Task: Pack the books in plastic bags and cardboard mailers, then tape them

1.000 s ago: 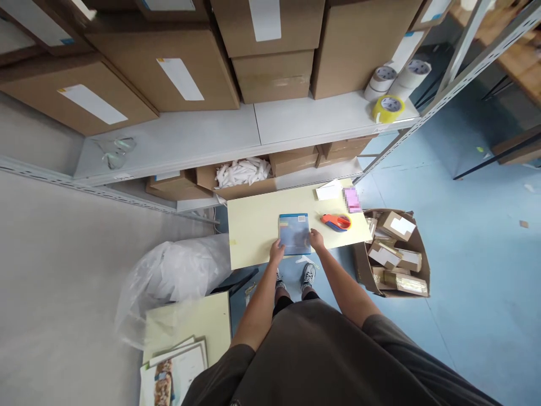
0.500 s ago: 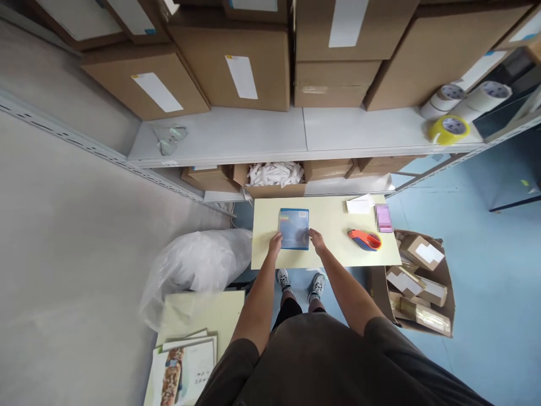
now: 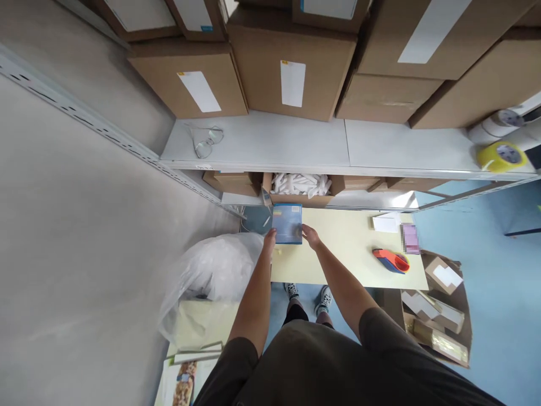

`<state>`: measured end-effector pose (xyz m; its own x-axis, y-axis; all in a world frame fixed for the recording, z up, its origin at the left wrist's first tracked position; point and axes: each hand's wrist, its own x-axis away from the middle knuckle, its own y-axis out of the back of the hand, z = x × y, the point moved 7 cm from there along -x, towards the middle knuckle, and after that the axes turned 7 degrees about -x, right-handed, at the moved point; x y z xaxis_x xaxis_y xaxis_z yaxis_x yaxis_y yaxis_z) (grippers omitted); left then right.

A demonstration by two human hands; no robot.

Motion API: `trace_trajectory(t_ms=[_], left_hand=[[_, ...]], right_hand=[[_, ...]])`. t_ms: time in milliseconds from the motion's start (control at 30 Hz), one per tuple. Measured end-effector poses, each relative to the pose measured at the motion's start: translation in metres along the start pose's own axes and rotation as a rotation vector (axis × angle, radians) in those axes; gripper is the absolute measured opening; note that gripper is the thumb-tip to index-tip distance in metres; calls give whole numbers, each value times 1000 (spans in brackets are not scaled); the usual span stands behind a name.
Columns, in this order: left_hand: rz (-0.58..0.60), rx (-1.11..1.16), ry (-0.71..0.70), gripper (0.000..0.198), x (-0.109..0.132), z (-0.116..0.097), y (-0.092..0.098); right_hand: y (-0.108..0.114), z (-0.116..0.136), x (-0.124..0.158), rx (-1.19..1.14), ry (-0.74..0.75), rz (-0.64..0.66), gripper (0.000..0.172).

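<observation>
Below the shelf (image 3: 262, 141), at the far left corner of the desk (image 3: 350, 259), risk of a drop from the blue case (image 3: 287, 223) jutting past the edge, pinched only at its sides between left hand (image 3: 269, 241) and right hand (image 3: 310, 235), any slackened grip enough to lose it.

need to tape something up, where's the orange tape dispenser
The orange tape dispenser lies on the right part of the pale yellow board in the head view, right of the person's right hand and below the white paper.
</observation>
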<state>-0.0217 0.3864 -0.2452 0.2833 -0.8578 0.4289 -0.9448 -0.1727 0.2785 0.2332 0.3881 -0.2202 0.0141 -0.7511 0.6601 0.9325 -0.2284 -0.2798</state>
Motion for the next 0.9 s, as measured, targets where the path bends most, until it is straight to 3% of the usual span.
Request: trace_trajectory(t_ms=[100, 200, 467, 700, 900], left_hand=[[-12, -7, 43, 22, 4, -6, 6], [-32, 11, 25, 17, 13, -25, 9], [12, 55, -211, 32, 54, -114, -2], [136, -2, -322, 57, 113, -186, -43], [295, -88, -410, 66, 160, -222, -95]], right_hand=[[3, 5, 3, 30, 2, -17, 71], [7, 23, 17, 56, 34, -21, 76], [16, 100, 100, 47, 215, 62, 67], [52, 155, 184, -4, 383, 13, 51], [106, 176, 235, -35, 469, -76, 46]])
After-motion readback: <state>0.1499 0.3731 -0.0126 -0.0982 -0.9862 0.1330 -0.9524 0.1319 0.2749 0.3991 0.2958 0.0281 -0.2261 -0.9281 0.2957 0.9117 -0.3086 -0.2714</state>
